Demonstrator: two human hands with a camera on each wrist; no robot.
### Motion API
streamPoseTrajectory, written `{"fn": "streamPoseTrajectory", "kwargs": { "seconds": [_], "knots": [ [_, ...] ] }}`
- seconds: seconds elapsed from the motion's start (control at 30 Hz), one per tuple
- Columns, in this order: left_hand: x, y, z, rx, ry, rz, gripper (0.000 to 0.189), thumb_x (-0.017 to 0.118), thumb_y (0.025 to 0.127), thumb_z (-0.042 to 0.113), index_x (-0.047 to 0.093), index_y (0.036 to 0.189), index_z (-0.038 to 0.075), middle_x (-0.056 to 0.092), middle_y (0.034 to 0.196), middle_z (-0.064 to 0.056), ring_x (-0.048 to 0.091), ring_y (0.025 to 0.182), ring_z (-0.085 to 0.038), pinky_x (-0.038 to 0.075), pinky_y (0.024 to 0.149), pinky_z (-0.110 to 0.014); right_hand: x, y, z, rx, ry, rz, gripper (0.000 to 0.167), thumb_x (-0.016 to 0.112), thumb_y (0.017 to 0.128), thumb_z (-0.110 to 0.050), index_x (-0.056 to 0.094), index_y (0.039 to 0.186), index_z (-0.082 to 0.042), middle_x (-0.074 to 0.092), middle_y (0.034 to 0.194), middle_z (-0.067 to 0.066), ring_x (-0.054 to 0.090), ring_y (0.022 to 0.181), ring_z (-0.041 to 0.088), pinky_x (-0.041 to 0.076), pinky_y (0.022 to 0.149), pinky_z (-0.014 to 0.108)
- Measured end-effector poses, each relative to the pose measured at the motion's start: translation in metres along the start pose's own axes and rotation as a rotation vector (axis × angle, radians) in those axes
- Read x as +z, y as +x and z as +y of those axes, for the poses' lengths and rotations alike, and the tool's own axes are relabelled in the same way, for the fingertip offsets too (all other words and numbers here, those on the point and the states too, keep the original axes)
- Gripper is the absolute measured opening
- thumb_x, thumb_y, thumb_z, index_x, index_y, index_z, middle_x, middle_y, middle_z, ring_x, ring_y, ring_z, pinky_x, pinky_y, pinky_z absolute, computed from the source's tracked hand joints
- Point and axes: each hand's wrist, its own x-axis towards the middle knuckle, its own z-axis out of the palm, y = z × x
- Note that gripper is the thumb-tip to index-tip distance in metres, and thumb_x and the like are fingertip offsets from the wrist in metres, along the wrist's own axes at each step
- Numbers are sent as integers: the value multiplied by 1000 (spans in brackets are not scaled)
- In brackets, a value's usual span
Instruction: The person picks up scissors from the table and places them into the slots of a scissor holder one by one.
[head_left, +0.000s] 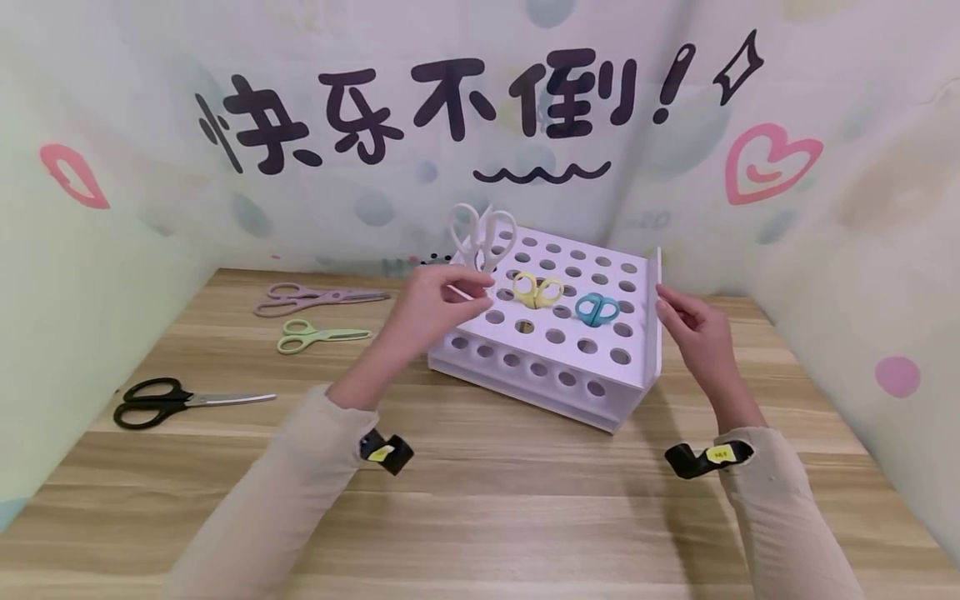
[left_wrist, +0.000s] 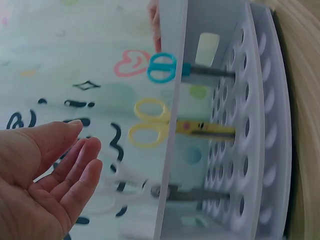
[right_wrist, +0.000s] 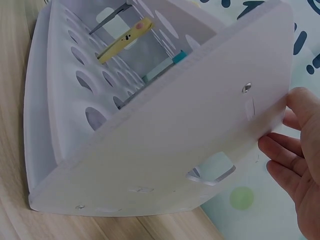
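A white rack (head_left: 633,333) with rows of round holes stands on the table. White scissors (head_left: 480,242), yellow scissors (head_left: 537,292) and teal scissors (head_left: 597,310) stand in its holes, handles up. The left wrist view shows their blades reaching down to the lower holed shelf. My left hand (head_left: 442,304) is just in front of the white scissors; its loosely bent fingers (left_wrist: 82,155) hold nothing. At the rack's right side panel (right_wrist: 165,150), my right hand (head_left: 697,333) touches the outer face near the edge with its fingertips (right_wrist: 270,142).
Pink scissors (head_left: 300,300), light green scissors (head_left: 307,336) and black-handled scissors (head_left: 161,402) lie on the wooden table (head_left: 487,517) to the left of the rack. A printed cloth (head_left: 337,208) with dark characters hangs behind, and cloth walls enclose both sides.
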Motion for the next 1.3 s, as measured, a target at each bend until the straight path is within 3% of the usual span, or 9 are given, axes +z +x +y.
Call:
{"fn": "streamPoseTrajectory", "kwargs": {
  "seconds": [0.13, 0.27, 0.4, 0.63, 0.73, 0.9, 1.13, 1.3],
  "knots": [
    [-27, -11, -12, -61, 15, 13, 25, 72, 80, 10, 68, 104, 5, 67, 90, -8, 64, 77, -20, 52, 66, -28, -2, -1, 1, 6, 13, 1, 35, 57, 91, -14, 56, 122, 2, 60, 106, -3, 52, 78, -3, 43, 65, 7],
    [-57, -24, -29, -125, 14, 30, 29, 70, 82, 13, 65, 108, 1, 66, 95, -11, 63, 80, -17, 53, 69, -28, -4, -3, -6, 21, 14, 3, 35, 57, 91, -13, 55, 122, 4, 55, 97, -18, 51, 76, -4, 42, 63, 6],
    [-89, -40, -46, -195, -61, 59, 36, 68, 84, 16, 61, 113, -3, 67, 93, -6, 64, 80, -13, 53, 70, -26, -4, -7, -20, 22, 29, 4, 35, 57, 91, -13, 55, 121, 5, 53, 92, -24, 51, 75, -4, 42, 63, 6],
    [-141, -73, -70, -235, -94, 83, 18, 64, 87, 18, 65, 104, 23, 65, 88, 11, 63, 78, -5, 51, 67, -20, -4, -12, -31, 13, 57, 3, 37, 56, 91, -12, 53, 120, 10, 54, 94, -22, 51, 76, -5, 42, 64, 5],
    [-160, -86, -78, -258, -81, 108, 20, 63, 88, 16, 64, 105, 27, 64, 90, 14, 62, 79, -4, 51, 68, -18, -4, -13, -34, 21, 56, -1, 37, 56, 92, -13, 53, 121, 9, 54, 95, -21, 51, 76, -5, 42, 65, 5],
    [-186, -109, -91, -379, -19, 153, 19, 62, 89, 23, 60, 107, 29, 61, 87, 23, 61, 79, 2, 50, 68, -15, -3, -12, -35, 28, 55, -4, 37, 56, 92, -14, 53, 121, 9, 54, 95, -20, 51, 76, -4, 42, 65, 5],
    [-214, -136, -109, -460, -101, 207, 17, 64, 87, 23, 61, 96, 37, 65, 81, 21, 61, 75, 4, 50, 62, -15, -2, -11, -37, 28, 43, -7, 37, 55, 92, -14, 53, 122, 8, 54, 95, -19, 50, 76, -3, 41, 64, 5],
    [-228, -154, -117, -556, -89, 236, 16, 64, 86, 25, 61, 91, 41, 62, 81, 25, 58, 73, 6, 49, 61, -14, -2, -12, -38, 18, 47, -2, 37, 55, 92, -13, 53, 122, 8, 53, 94, -22, 50, 76, -2, 41, 64, 5]
  ]
}}
